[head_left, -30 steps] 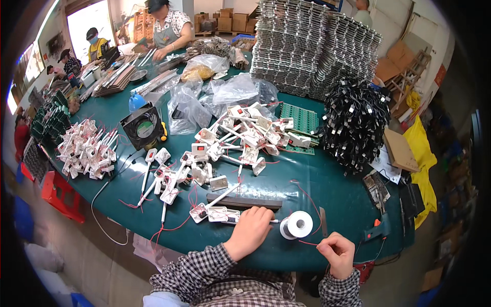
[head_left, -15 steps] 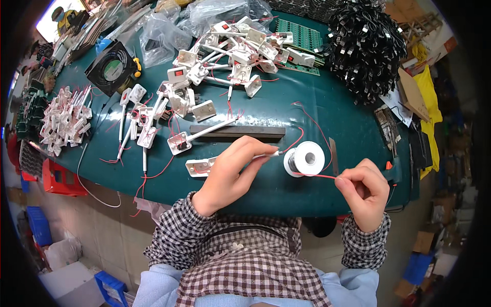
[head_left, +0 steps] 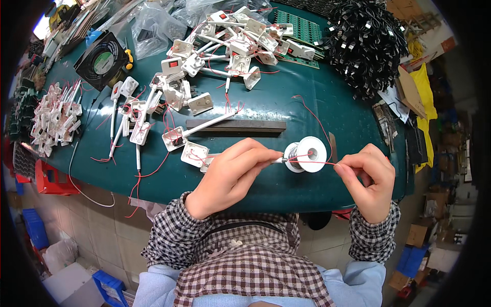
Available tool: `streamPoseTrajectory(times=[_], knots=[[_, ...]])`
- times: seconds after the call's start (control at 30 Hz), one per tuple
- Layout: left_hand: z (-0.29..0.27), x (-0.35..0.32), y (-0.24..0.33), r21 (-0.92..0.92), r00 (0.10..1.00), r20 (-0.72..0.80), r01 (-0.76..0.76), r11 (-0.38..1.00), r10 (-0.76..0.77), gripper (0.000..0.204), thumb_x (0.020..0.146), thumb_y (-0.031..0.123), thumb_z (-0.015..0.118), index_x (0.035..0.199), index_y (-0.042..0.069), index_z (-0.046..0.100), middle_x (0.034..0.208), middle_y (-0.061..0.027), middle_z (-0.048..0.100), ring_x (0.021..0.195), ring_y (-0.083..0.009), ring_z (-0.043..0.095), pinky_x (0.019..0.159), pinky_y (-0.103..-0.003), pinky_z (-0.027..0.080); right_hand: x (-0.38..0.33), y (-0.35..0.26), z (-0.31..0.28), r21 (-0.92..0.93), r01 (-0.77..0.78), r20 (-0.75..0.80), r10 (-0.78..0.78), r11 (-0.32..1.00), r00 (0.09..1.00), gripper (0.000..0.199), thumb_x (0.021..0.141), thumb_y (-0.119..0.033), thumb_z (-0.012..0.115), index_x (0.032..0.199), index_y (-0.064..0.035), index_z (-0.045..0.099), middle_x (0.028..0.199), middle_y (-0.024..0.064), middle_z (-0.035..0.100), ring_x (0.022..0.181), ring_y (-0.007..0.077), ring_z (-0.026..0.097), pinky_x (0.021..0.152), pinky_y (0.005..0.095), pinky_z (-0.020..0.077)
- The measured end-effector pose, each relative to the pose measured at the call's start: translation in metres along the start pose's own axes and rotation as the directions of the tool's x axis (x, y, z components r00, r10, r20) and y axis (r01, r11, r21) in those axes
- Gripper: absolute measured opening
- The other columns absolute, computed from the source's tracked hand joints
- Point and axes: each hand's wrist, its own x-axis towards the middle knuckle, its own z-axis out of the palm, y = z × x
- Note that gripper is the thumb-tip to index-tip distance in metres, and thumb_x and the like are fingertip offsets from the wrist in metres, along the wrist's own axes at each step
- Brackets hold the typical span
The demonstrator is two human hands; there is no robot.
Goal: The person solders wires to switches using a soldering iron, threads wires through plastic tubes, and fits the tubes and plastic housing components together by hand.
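Note:
My left hand is closed round a white plastic tube, whose dark ringed tip shows past my fingertips. Two red wires come out of that tip. One red wire runs nearly straight to my right hand, which pinches its far part between thumb and index finger. The other wire is short and ends in front of the white spool, which has grey wire wound on it and stands just behind. Beside my left hand lies a white plastic housing, partly hidden by the hand.
A dark metal bar lies behind my hands on the green table. White housings with tubes and red wires are piled at the back and left. A black fan, green circuit boards and a heap of black cables stand further back.
My right hand has shifted slightly up and right, drawing the pinched red wire straight. The other red wire, curving upward before, now points right across the spool. My left hand keeps its hold.

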Motion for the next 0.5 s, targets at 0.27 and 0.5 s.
streamPoseTrajectory(times=[0.27,0.5], knots=[[0.0002,-0.0005,-0.0003,-0.015,1.0,0.014,0.011,1.0,-0.01,0.026,0.083,-0.01,0.058,0.108,0.0,0.063,0.092,-0.0107,0.06,0.083,-0.0209,0.059,0.071,-0.028,0.047,0.0006,-0.0016,0.001,-0.01,-0.022,0.019,0.023,1.0,1.0,0.008,0.073,0.004,0.072,0.079,0.0009,0.067,0.072,0.0033,0.056,0.057,0.0073,0.05,0.049,0.0218,0.0348],[0.0011,-0.0005,0.0007,0.0,1.0,0.003,-0.006,1.0,0.006,0.025,0.084,-0.009,0.058,0.107,-0.001,0.063,0.091,-0.0108,0.06,0.081,-0.0209,0.06,0.07,-0.028,0.047,0.0007,-0.0029,0.0013,-0.035,-0.01,0.021,0.011,0.999,1.0,0.008,0.073,0.005,0.072,0.079,0.001,0.067,0.072,0.0041,0.056,0.056,0.0082,0.051,0.05,0.0223,0.0371]])
